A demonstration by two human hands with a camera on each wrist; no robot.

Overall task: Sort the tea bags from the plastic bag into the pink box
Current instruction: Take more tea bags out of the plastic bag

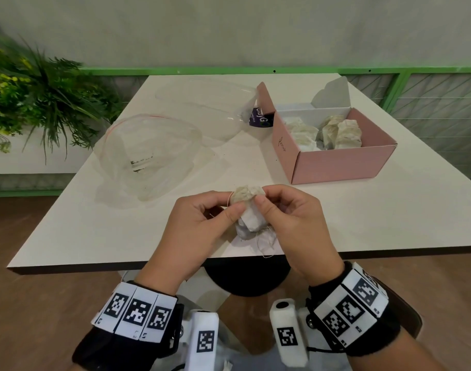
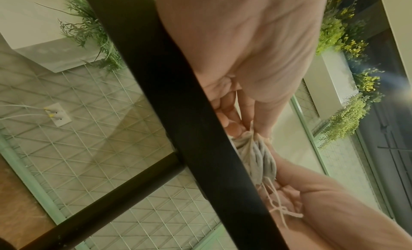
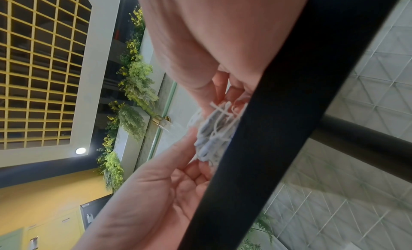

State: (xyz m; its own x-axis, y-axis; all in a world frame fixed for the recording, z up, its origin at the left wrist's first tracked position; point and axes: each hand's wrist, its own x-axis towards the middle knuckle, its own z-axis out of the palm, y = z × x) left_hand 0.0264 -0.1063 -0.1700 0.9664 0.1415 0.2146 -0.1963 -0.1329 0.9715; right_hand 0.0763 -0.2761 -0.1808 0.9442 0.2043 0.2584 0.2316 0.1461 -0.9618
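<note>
Both hands hold a small clump of pale tea bags (image 1: 249,210) with tangled strings just above the table's near edge. My left hand (image 1: 202,218) pinches the clump from the left, thumb against its side. My right hand (image 1: 285,212) pinches its top from the right. The wrist views show the same tea bags (image 2: 256,157) (image 3: 211,134) between the fingers, partly hidden by the dark table edge. The pink box (image 1: 341,167) stands open at the far right and holds several tea bags (image 1: 338,132). A clear plastic bag (image 1: 148,153) lies empty-looking at the left centre.
A second clear plastic bag (image 1: 207,108) with a purple label (image 1: 258,117) lies behind the first, next to the box. The white table (image 1: 362,220) ends just under my hands. A green plant (image 1: 42,97) stands off the table at the left.
</note>
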